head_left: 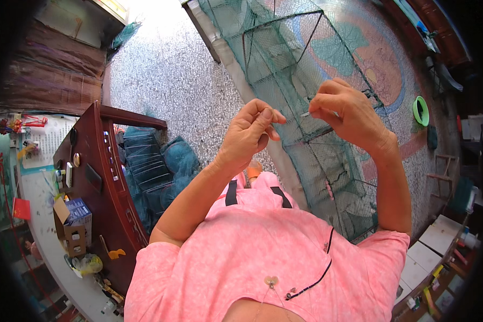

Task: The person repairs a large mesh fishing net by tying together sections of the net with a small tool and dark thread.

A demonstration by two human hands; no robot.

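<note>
My left hand (251, 129) is raised in front of my chest, its thumb and fingertips pinched together. What they hold, if anything, is too fine to see. Opposite it, a little to the right, my right hand (348, 111) is closed on a small thin pale stick (305, 114), whose tip points toward the left hand. Behind both hands stretches a long green mesh net cage (271, 80) with dark rectangular frames. Whether the hands touch the netting cannot be told.
On my left stands a dark red wooden cabinet (86, 198), with an opened cardboard box (72, 231) on it. Folded dark green net cages (145, 155) lie beside it. A bright green basin (421, 111) and a small wooden stool (443, 174) are on the right. The floor (166, 70) is speckled.
</note>
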